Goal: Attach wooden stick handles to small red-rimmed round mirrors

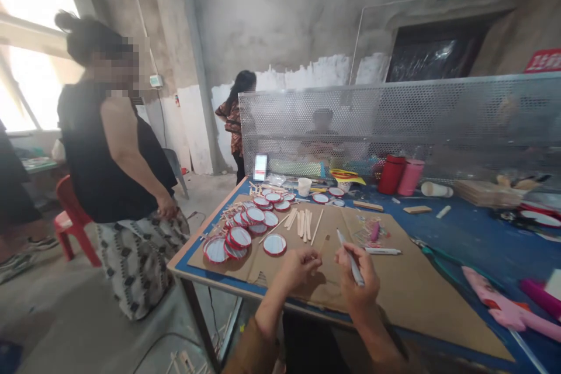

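My left hand point(302, 264) is closed on a small wooden stick point(325, 242), pinched at its lower end above the cardboard. My right hand point(360, 273) grips a white marker point(353, 260), its tip pointing up and to the left. Under both hands lies a brown cardboard sheet point(416, 298). Ahead of them are several loose wooden sticks point(303, 225) and a single round, red-rimmed white disc point(274, 244). More such discs point(240, 236) overlap in a pile at the left. Another white marker point(383, 251) lies right of my right hand.
A pink glue gun point(495, 298) and green-handled tool point(438, 260) lie at the right. Red and pink bottles point(391, 174) stand by the perforated metal screen point(394, 117). One person point(118, 140) stands left of the table; others are farther back.
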Demonstrator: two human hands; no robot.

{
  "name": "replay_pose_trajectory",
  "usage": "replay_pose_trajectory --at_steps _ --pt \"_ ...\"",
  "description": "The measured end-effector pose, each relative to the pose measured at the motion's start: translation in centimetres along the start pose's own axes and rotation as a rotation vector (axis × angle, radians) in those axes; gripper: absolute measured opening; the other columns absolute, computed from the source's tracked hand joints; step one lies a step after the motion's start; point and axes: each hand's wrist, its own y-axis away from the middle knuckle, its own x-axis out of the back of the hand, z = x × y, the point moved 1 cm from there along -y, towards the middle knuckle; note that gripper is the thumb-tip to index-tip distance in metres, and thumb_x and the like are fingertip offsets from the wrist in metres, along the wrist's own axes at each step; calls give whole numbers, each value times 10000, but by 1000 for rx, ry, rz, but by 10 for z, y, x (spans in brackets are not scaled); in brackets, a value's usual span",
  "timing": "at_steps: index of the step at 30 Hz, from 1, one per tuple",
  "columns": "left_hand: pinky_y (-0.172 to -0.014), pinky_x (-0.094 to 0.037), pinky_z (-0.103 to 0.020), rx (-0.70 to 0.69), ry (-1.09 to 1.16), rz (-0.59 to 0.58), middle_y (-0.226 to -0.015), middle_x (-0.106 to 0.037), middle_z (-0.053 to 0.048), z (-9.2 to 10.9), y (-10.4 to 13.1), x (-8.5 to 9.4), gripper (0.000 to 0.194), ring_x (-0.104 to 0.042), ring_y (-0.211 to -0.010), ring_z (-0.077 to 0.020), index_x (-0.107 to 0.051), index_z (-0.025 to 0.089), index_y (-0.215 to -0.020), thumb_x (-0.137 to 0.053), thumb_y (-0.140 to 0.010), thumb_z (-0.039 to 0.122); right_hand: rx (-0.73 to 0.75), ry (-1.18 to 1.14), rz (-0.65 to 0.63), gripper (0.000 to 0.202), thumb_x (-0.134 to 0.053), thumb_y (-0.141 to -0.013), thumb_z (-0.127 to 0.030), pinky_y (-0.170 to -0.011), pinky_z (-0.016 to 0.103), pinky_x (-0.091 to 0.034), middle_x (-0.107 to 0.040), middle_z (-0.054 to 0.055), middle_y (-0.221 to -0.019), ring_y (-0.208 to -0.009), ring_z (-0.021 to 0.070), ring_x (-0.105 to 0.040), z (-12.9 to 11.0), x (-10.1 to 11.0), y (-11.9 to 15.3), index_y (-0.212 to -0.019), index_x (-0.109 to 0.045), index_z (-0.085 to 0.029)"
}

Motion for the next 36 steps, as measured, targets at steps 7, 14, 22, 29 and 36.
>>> replay_pose_trajectory --at_steps 7,14,22,29,36 --pt "-378 -254 -189 9 53 5 -532 -471 49 -3 -1 -1 217 -387 -385 -66 -560 166 -712 -518 -778 368 6 -31 -29 248 -543 -821 -412 -591 287 -528 -692 71 -772 -655 193 -666 12 -4 0 -918 -605 -192" --pt "-397 -284 -199 -15 27 -2 -559 -529 32 -7 -2 -2 174 -404 -389 -76 -587 165 -727 -500 -777 308 -35 -78 -24 266 -557 -804 -432 -610 304 -524 -681 73 -792 -667 201 -660 20 -4 -2 -906 -602 -191" --pt "-457 -332 -194 -31 -99 -2 -610 -574 14 -5 -2 0 204 -442 -441 -81 -616 164 -762 -510 -795 336 -449 -348 -39 351 -617 -730 -499 -426 226 -455 -596 1 -590 -492 139 -563 6 -2 -8 -852 -578 -172" --pt "-380 -272 -180 -65 0 -32 -546 -522 42 -2 -1 0 157 -404 -365 -67 -558 162 -734 -462 -778 278 -764 -594 77 344 -717 -597 -451 -354 157 -358 -557 -47 -491 -399 78 -474 15 -3 -12 -728 -566 -171" --pt "-357 -256 -173 -75 46 -32 -537 -536 41 -6 -3 -1 161 -388 -341 -58 -530 164 -718 -462 -775 298 -805 -672 86 315 -733 -579 -410 -354 162 -358 -560 -52 -483 -393 76 -474 23 -3 -12 -717 -575 -175"
